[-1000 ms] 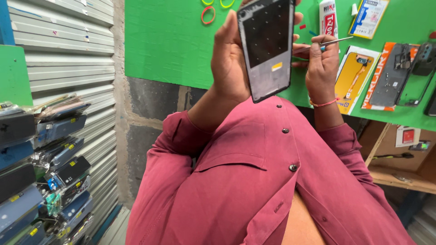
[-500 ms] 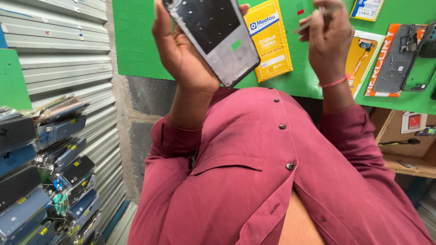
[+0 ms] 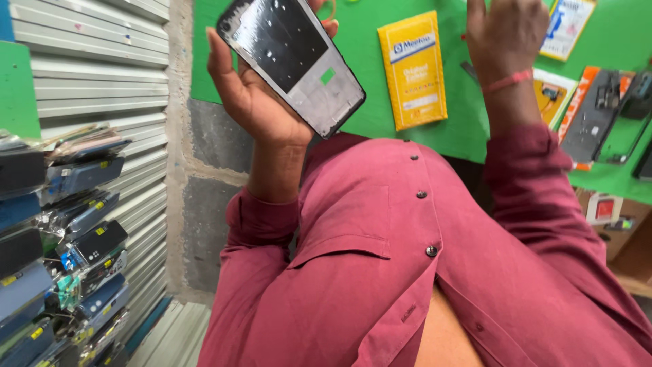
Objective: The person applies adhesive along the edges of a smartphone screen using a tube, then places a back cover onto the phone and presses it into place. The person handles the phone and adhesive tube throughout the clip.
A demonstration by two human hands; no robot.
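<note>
Two hands raised over the green bench (image 3: pixel 475 129). Left hand (image 3: pixel 261 102) cradles a black, flat phone frame panel (image 3: pixel 292 61), fingers curled round its edges, tilted; a loose edge grip could let it slip. Right hand (image 3: pixel 506 37) lifted, wrist bent, apparently empty; fingers cut off, spread unclear.

left hand (image 3: pixel 261 102) grips phone frame (image 3: pixel 292 58), raised over green tabletop (image 3: pixel 367 119) | right hand (image 3: pixel 506 34) lifted, holding nothing visible | yellow box (image 3: pixel 413 71) lies between them | maroon shirt (image 3: pixel 380 272) below
</note>
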